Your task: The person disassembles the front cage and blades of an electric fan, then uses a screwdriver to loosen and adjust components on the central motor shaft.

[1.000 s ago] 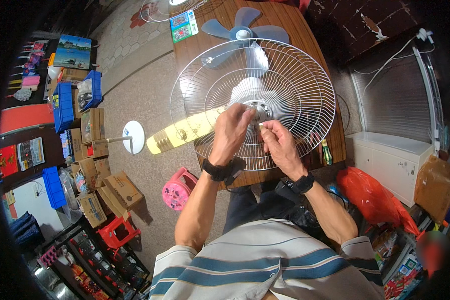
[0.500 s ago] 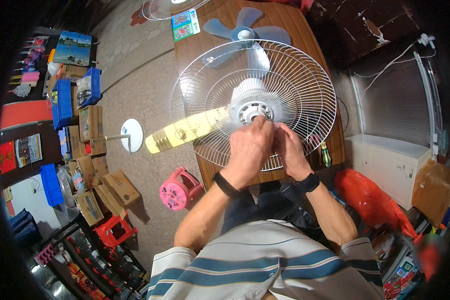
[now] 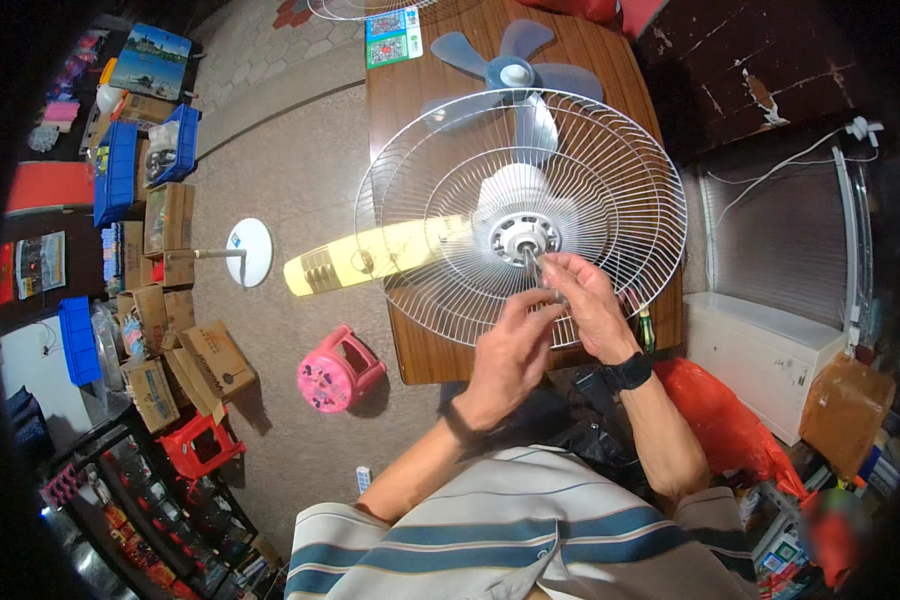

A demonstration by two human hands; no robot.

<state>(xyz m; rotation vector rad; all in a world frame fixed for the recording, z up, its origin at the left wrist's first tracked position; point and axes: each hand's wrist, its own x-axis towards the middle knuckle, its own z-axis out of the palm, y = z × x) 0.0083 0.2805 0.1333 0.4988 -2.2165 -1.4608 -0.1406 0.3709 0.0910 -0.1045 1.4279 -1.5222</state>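
A round white wire fan guard (image 3: 630,190) lies on the wooden table, with a white hub (image 3: 500,240) and a metal shaft (image 3: 532,257) standing at its centre. A yellow fan housing (image 3: 340,265) sticks out leftward under the guard. My right hand (image 3: 592,308) is beside the shaft tip, its thumb and fingertips pinched together. Lower and to the left, my left hand (image 3: 515,350) has curled fingers close to the right fingertips. Whatever either hand pinches is too small to make out. Blue translucent fan blades (image 3: 515,74) rest beyond the guard.
A screwdriver (image 3: 646,328) lies near the table's right front edge. On the floor at left stand a pink stool (image 3: 328,378), a white round base with a pole (image 3: 254,252) and cardboard boxes (image 3: 210,365). A white cabinet (image 3: 755,350) and red plastic bag (image 3: 710,410) are at right.
Both hands have drawn back toward me from the hub, uncovering the shaft. My left hand has moved lower, away from the centre. The whole view has shifted slightly.
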